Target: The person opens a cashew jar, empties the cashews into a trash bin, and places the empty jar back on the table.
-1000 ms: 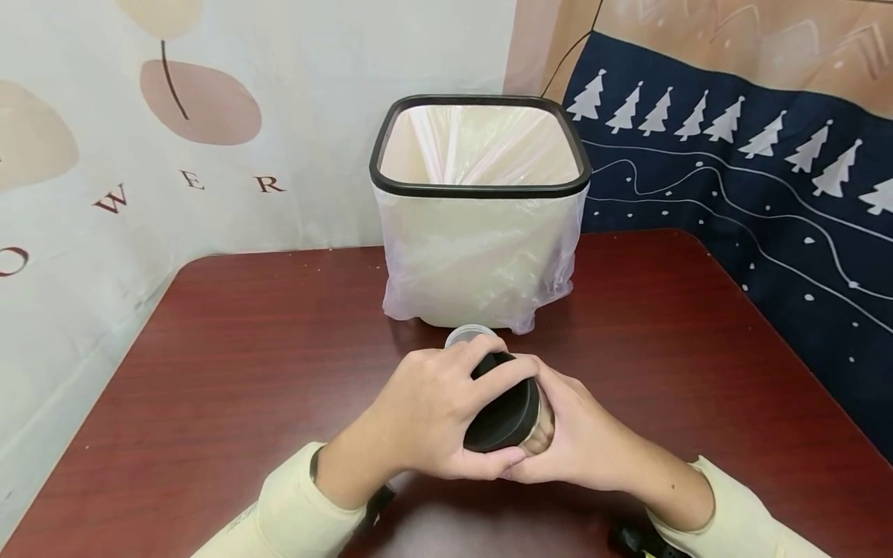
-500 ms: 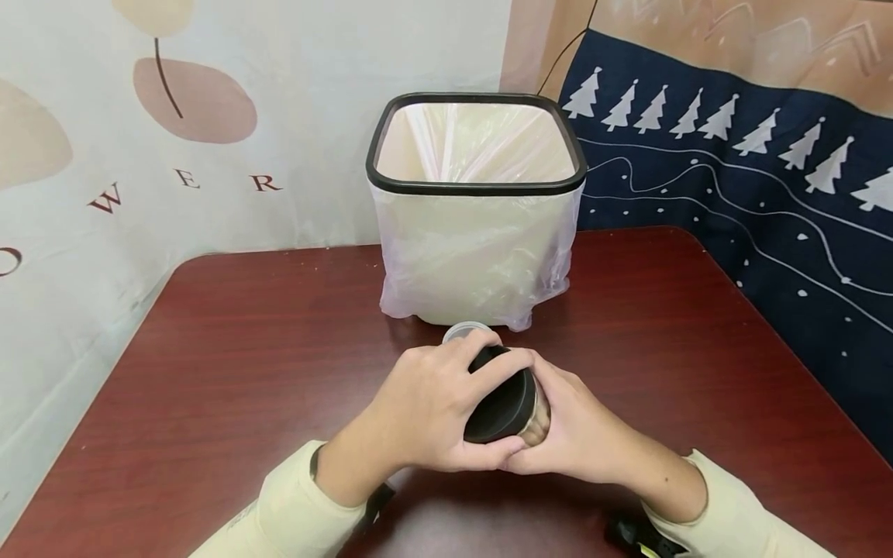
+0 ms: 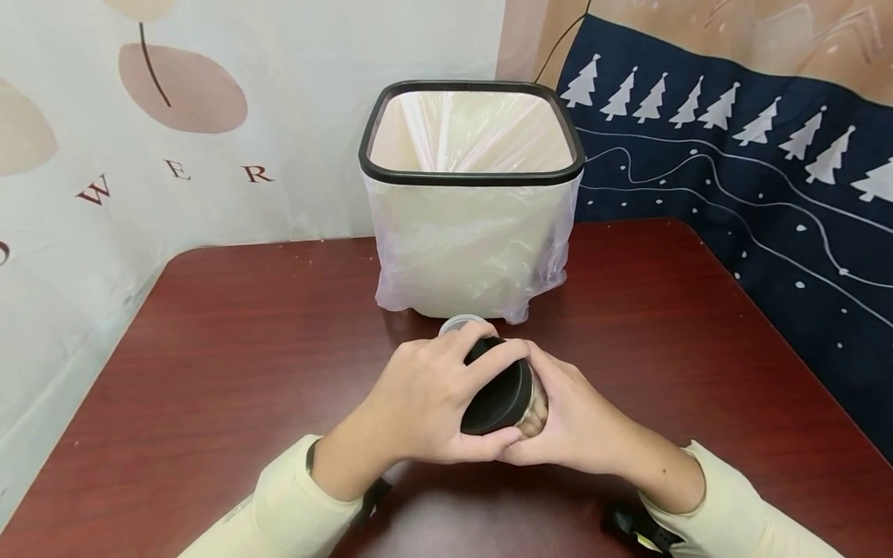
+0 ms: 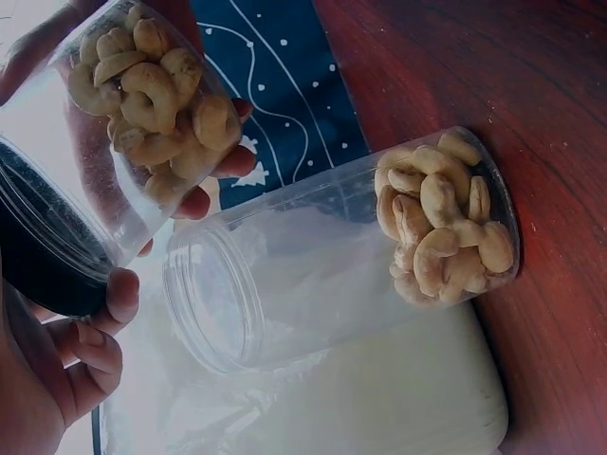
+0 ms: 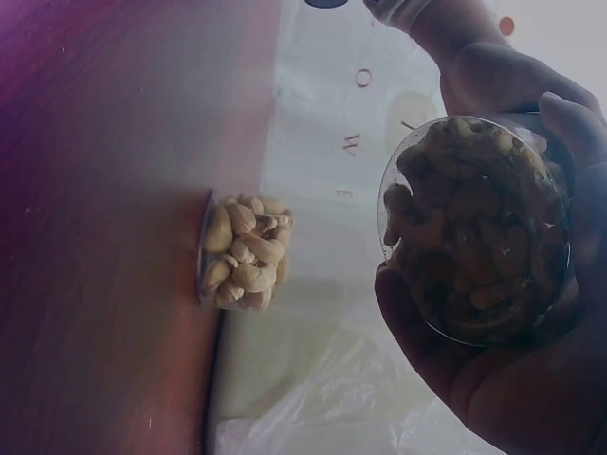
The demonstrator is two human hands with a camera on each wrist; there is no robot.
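Head view: one black-lidded clear plastic jar (image 4: 119, 142) clasped by the left hand (image 3: 429, 411) and the right hand (image 3: 575, 418)

Two jars are seen in all, each partly filled with pale tan, curved cashews (image 4: 441, 223); the nuts overlap too much to be counted. The black-lidded jar is held tilted, raised off the red-brown wood-grain table (image 3: 244, 372). Its one round black lid (image 3: 498, 395) is gripped by the left hand, with fingers and thumb curled about the rim. Its clear wall is held by the right hand, whose fingers are wrapped round it. The two thumbs are seen close beside each other.

One wide-mouthed clear plastic jar with a threaded neck (image 4: 322, 261) is stood upright on the table, its mouth uncovered, just in front of one cream bin with a black rim (image 3: 470, 178); whether the bin is touched by it cannot be told. The bin is lined with one translucent pale lilac bag (image 3: 551, 267), folded down outside. Two cream sleeves (image 3: 300, 496) are worn. Behind, one white printed cloth (image 3: 314, 93) is marked with three whole red-brown letters and one cut off by the frame edge, and one navy cloth (image 3: 649, 217) is printed with nine white trees, the last cut off.
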